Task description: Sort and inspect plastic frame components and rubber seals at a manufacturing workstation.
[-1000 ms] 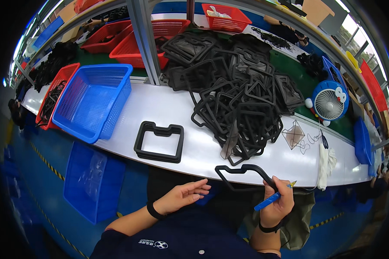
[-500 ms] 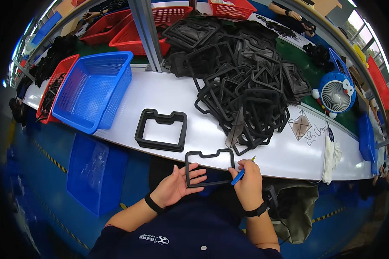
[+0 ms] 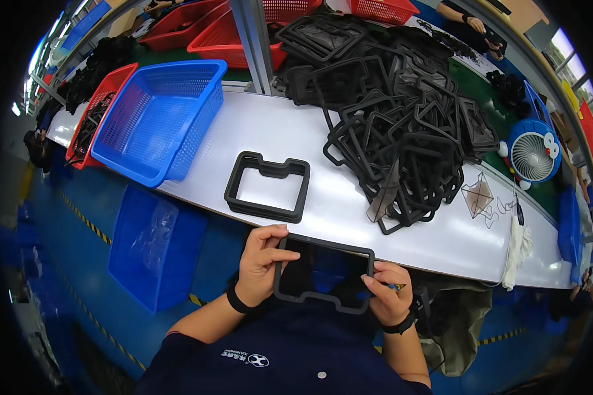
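Note:
Between my two hands, in front of the table edge, is a black rectangular frame (image 3: 328, 243) with a notch in one long side. The notched side lies nearest to me. My left hand (image 3: 258, 264) pinches its left side near the upper corner, fingers and thumb closed on it. My right hand (image 3: 390, 296) grips the right side between thumb and fingers. A slim tool's yellow tip (image 3: 398, 287) shows at the right hand; most of the tool is hidden. On the table just beyond is a neat stack of matching frames (image 3: 263, 210).
A large heap of black frames (image 3: 415, 151) covers the table's middle right. A blue basket (image 3: 128, 161) stands left, beside a red one (image 3: 109, 85). Right are a blue fan (image 3: 535, 153), a thin cord and a white cloth (image 3: 514, 253). A blue bin (image 3: 135, 257) sits below the table.
The frame has been turned, its notch going from the far side to the near side. My left hand has gone from open palm to a pinch. The view has shifted slightly.

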Motion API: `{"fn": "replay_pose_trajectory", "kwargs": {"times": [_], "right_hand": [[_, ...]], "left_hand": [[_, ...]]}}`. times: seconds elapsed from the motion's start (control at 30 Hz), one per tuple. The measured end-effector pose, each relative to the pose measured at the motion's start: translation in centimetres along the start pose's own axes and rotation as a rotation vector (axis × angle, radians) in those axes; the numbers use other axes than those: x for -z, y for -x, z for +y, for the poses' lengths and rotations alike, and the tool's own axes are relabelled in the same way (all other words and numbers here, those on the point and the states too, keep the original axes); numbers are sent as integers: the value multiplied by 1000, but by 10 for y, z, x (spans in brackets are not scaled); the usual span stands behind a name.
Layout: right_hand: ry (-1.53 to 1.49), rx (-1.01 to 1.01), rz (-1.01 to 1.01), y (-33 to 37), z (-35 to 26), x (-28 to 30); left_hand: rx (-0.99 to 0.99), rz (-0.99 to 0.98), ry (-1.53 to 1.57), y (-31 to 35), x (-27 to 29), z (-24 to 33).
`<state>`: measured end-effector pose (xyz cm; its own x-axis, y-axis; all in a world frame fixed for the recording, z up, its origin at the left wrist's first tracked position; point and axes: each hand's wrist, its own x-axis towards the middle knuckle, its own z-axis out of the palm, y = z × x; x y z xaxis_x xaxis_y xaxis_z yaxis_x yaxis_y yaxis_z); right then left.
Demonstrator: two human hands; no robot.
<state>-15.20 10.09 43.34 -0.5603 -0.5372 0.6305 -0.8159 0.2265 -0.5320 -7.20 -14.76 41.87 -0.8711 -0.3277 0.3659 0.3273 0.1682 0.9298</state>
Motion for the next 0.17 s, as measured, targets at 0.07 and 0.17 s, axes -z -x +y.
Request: {"fn": "replay_pose_trajectory", "kwargs": {"times": [0.07, 0.17], "right_hand": [[36, 53, 79, 2, -3, -8], [33, 71, 161, 7, 1, -16]], "left_hand": [[-39, 12, -11, -5, -1, -3], [-70, 13, -37, -8, 1, -3]]}}
